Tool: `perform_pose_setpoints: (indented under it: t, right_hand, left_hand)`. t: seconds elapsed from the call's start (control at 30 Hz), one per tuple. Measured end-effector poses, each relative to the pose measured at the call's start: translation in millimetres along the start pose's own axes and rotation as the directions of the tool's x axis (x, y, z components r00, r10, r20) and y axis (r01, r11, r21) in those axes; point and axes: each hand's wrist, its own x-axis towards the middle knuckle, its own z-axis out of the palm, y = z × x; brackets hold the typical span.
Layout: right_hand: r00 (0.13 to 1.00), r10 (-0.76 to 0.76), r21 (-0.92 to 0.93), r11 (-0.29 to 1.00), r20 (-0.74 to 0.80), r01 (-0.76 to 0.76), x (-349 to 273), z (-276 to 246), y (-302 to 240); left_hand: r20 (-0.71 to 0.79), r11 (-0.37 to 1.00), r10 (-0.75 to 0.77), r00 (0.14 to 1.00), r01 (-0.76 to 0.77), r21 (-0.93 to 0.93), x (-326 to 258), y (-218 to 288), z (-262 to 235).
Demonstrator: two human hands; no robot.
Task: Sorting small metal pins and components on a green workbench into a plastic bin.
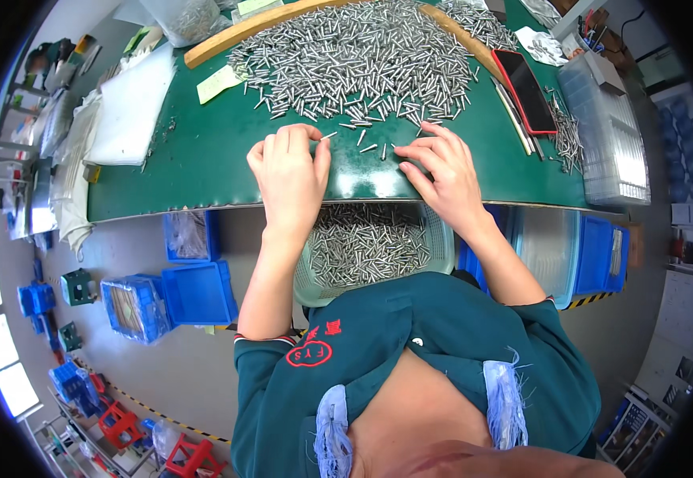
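Note:
A large heap of small silver metal pins [354, 60] lies on the green tabletop [211, 175], with several loose ones [369, 148] strewn at its near edge. My left hand [289, 171] is at the left of these, thumb and forefinger closed on one metal pin [329, 135]. Across from it, my right hand [446, 171] has its fingers curved and apart. Its forefinger tip is beside or touching a pin at the heap's edge. Below the table edge, a pale green basket [442, 243] in front of my body holds many more pins.
Wooden bars [243, 36] border the heap. To the right lie a red-edged phone [524, 92], thin sticks [514, 115], another pin pile [565, 135] and clear plastic boxes [605, 135]. White sheets [133, 107] lie left. Blue bins [199, 291] stand below.

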Motion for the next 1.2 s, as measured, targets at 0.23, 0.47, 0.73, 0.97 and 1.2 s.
perform_pose_setpoints:
  t: [0.23,0.47,0.73,0.97,1.2]
  right_hand:
    - [1.000,0.009,0.008,1.000,-0.011,-0.009,-1.3,0.3,-1.2]
    - [0.999,-0.003,0.006,1.000,-0.035,0.003,-0.6,2.0,-0.4]
    - [1.000,0.008,0.002,1.000,0.030,-0.008,5.3,1.5,-0.8]
    - [0.999,-0.004,0.037,0.999,0.037,0.002,9.6,3.2,-2.1]
    - [0.998,-0.051,-0.020,0.998,0.039,0.052,13.0,5.8,0.2]
  left_hand:
    - [-0.257,0.991,0.017,0.966,-0.050,-0.123,-0.3,2.8,-8.2]
    - [-0.155,0.983,0.039,0.987,-0.065,-0.171,-9.1,9.7,1.8]
    - [-0.023,0.980,0.097,0.995,-0.099,-0.174,-3.4,27.6,19.0]
    - [-0.247,0.974,-0.171,0.954,0.202,0.106,7.5,-33.9,-18.8]
    - [-0.082,0.999,0.022,0.996,-0.024,-0.024,0.0,-3.1,-10.7]
